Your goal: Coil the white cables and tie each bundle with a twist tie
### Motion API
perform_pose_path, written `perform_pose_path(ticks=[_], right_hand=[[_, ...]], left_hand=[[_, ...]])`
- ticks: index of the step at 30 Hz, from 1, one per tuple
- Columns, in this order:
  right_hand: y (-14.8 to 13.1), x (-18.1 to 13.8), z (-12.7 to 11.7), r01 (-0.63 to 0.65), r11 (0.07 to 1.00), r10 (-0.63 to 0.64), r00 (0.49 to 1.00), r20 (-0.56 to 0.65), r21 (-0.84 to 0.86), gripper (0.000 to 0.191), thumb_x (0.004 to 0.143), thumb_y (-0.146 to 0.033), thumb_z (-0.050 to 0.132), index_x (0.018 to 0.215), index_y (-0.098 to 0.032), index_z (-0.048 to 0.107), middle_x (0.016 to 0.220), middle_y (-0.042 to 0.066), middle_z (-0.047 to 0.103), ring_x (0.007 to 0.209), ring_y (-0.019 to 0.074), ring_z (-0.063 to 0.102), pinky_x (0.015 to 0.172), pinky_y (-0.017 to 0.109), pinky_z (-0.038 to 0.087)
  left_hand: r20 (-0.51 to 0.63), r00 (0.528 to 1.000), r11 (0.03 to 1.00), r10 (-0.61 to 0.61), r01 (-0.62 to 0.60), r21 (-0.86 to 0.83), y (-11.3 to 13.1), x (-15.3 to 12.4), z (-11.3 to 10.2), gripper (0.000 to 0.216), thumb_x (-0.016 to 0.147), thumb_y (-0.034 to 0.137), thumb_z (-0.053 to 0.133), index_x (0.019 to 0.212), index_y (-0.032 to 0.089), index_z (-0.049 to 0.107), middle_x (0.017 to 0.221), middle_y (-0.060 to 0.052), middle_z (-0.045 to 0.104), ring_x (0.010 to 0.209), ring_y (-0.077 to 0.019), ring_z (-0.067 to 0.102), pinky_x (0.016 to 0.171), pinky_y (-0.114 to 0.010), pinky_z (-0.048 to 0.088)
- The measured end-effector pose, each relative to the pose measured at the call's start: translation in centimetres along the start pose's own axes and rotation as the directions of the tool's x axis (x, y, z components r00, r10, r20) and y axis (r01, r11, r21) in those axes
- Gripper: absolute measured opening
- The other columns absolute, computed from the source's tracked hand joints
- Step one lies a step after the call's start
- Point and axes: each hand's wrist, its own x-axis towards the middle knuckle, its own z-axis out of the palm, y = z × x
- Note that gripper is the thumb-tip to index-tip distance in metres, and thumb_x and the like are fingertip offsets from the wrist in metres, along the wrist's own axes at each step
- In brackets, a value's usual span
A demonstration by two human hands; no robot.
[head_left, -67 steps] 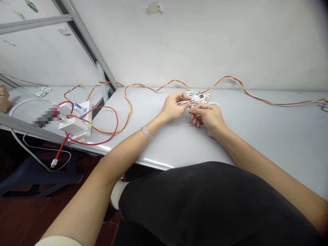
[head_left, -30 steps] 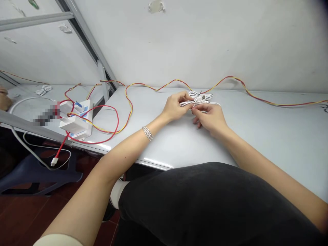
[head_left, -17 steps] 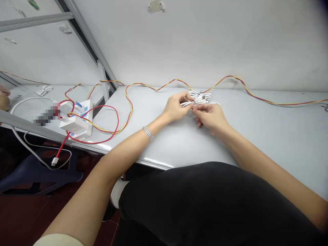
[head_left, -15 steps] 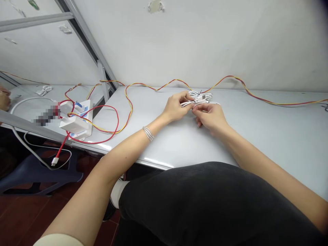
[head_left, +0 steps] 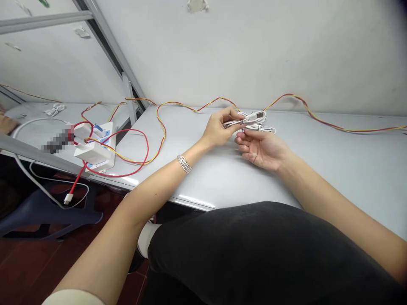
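A coiled white USB cable (head_left: 251, 118) is pinched between the thumb and fingers of my left hand (head_left: 220, 128), its metal plug pointing right. A thin dark twist tie (head_left: 243, 130) shows at the coil's lower side. My right hand (head_left: 262, 149) is turned palm up just below, its thumb and forefinger closed together at the tie and the other fingers loosely curled. Behind the right thumb, another white cable bundle (head_left: 269, 129) lies on the table, partly hidden by the hand and the held coil.
A red and yellow wire (head_left: 219, 98) runs along the wall on the grey tabletop (head_left: 203, 178). To the left are a power strip (head_left: 110, 146) with white adapters, a metal frame (head_left: 127, 84) and another white cable bundle (head_left: 54, 110). A blue stool (head_left: 73, 216) stands below.
My right hand has rolled from palm down to palm up beside the coil. The held coil has lifted and tilted a little, uncovering more of the bundle behind it.
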Motion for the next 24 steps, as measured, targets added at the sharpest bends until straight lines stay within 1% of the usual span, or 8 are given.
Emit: perform_pose_path(ticks=[3, 5, 9, 11, 15, 20, 22, 24], right_hand=[[-0.1, -0.2, 0.1, -0.004, 0.999, 0.004, 1.0, 0.001, 0.043, 0.033, 0.106, -0.022, 0.044, 0.081, -0.015, 0.065, 0.072, 0.001, 0.061, 0.049, 0.0057, 0.051, 0.037, 0.014, 0.034], [-0.2, -0.3, 0.1, 0.001, 0.999, -0.001, 1.0, 0.007, 0.049, 0.03, 0.104, -0.019, 0.046, 0.081, -0.016, 0.064, 0.073, 0.0, 0.06, 0.05, 0.0055, 0.05, 0.037, 0.013, 0.034], [-0.1, -0.4, 0.1, 0.028, 0.997, -0.03, 0.999, 0.029, 0.075, 0.026, 0.102, -0.015, 0.048, 0.08, -0.016, 0.064, 0.073, 0.0, 0.058, 0.049, 0.0048, 0.047, 0.037, 0.013, 0.032], [0.0, -0.4, 0.1, 0.044, 0.995, -0.048, 0.998, 0.041, 0.093, 0.025, 0.101, -0.016, 0.049, 0.081, -0.016, 0.064, 0.073, -0.001, 0.058, 0.05, 0.0048, 0.047, 0.037, 0.013, 0.032], [0.1, -0.3, 0.0, 0.066, 0.994, -0.069, 0.997, 0.032, 0.093, 0.019, 0.099, -0.016, 0.056, 0.081, -0.018, 0.064, 0.072, -0.002, 0.059, 0.05, 0.0051, 0.046, 0.037, 0.013, 0.031], [0.2, 0.0, 0.2, 0.087, 0.994, -0.087, 0.996, -0.009, 0.065, 0.014, 0.098, -0.016, 0.058, 0.085, -0.02, 0.063, 0.071, -0.003, 0.058, 0.049, 0.0056, 0.047, 0.038, 0.013, 0.033], [0.6, 0.2, 0.3, 0.142, 0.99, -0.141, 0.989, -0.035, 0.021, 0.009, 0.094, -0.016, 0.063, 0.086, -0.02, 0.064, 0.072, -0.004, 0.059, 0.05, 0.0056, 0.049, 0.038, 0.014, 0.036], [1.0, 0.4, 0.2, 0.252, 0.962, -0.261, 0.962, -0.083, -0.103, 0.01, 0.091, -0.018, 0.069, 0.083, -0.02, 0.064, 0.072, -0.004, 0.059, 0.05, 0.0066, 0.052, 0.038, 0.016, 0.039]], left_hand=[[-0.003, 1.0, 1.0, -0.001, 0.001, -0.027, 0.2, 0.0, 0.2, 0.036, 0.078, 0.043, 0.087, 0.087, 0.018, 0.064, 0.097, -0.006, 0.073, 0.1, -0.0219, 0.071, 0.101, -0.043, 0.054], [-0.011, 1.0, 0.999, 0.013, -0.014, -0.05, 0.3, 0.0, 0.2, 0.037, 0.078, 0.045, 0.087, 0.087, 0.018, 0.063, 0.096, -0.005, 0.073, 0.1, -0.0218, 0.072, 0.101, -0.044, 0.055], [-0.032, 0.999, 0.999, -0.009, 0.008, -0.042, 0.5, 0.0, 0.3, 0.047, 0.073, 0.055, 0.09, 0.085, 0.019, 0.062, 0.093, -0.003, 0.072, 0.101, -0.0219, 0.072, 0.099, -0.042, 0.055], [-0.033, 0.999, 0.999, 0.0, -0.002, -0.053, 0.6, 0.0, 0.4, 0.05, 0.071, 0.059, 0.089, 0.085, 0.019, 0.062, 0.093, -0.003, 0.072, 0.099, -0.0219, 0.072, 0.098, -0.042, 0.056], [-0.035, 0.999, 0.996, 0.022, -0.025, -0.084, 0.7, 0.0, 0.4, 0.051, 0.072, 0.059, 0.089, 0.085, 0.018, 0.062, 0.092, -0.005, 0.073, 0.096, -0.0218, 0.072, 0.097, -0.044, 0.057], [-0.038, 0.999, 0.998, 0.027, -0.029, -0.047, 0.6, -0.1, 0.3, 0.048, 0.075, 0.057, 0.088, 0.086, 0.019, 0.062, 0.096, -0.006, 0.074, 0.098, -0.0222, 0.072, 0.097, -0.044, 0.056], [-0.029, 0.999, 0.999, 0.027, -0.028, -0.027, 0.5, -0.1, 0.3, 0.044, 0.077, 0.053, 0.086, 0.087, 0.018, 0.062, 0.096, -0.006, 0.074, 0.098, -0.022, 0.072, 0.096, -0.042, 0.056], [-0.021, 1.0, 1.0, 0.018, -0.019, -0.015, 0.4, -0.1, 0.3, 0.038, 0.08, 0.047, 0.085, 0.088, 0.018, 0.061, 0.096, -0.006, 0.073, 0.097, -0.0218, 0.072, 0.094, -0.042, 0.055]])
